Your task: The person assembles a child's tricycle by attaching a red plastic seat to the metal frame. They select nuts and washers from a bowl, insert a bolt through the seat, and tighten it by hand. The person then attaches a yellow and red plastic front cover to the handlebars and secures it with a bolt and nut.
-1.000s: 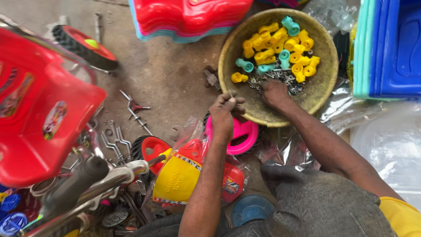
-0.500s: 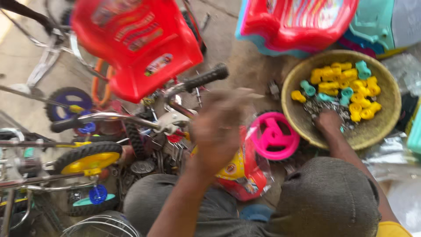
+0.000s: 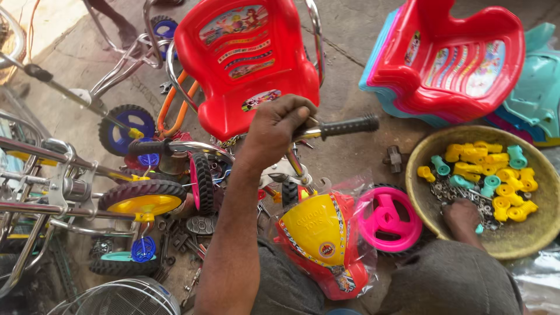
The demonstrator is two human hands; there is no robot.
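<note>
At the far left, chrome tricycle frames (image 3: 41, 175) crowd the edge, with a yellow-hubbed wheel (image 3: 143, 198) and a blue-hubbed wheel (image 3: 125, 128) just beside them. Loose nuts and small tools lie on the concrete floor (image 3: 356, 35) beneath, and a wire basket (image 3: 116, 297) sits at the bottom edge. There is little open room on this side.

Moving toward the centre, your left hand (image 3: 280, 131) is clenched around a chrome handlebar just beside its black rubber grip (image 3: 349, 125). The handlebar belongs to a partly built tricycle whose red plastic seat (image 3: 245, 64) is already mounted behind your hand. Its small pink-hubbed wheel (image 3: 201, 184) shows below. Judging from this, the frame and seat are on, and smaller fittings look left to do.

Below the grip, a red and yellow toy body in clear wrap (image 3: 324, 245) rests near your knee, touching a loose pink wheel (image 3: 388, 219).

To the right, your right hand (image 3: 464, 216) reaches into a round brass-coloured bowl (image 3: 525, 242), fingers down among small metal nuts; whether it grasps one I cannot tell. Yellow and teal plastic caps (image 3: 490, 175) fill the bowl's far side. Above it, a stack of spare seats (image 3: 449, 58) closes off the right.
</note>
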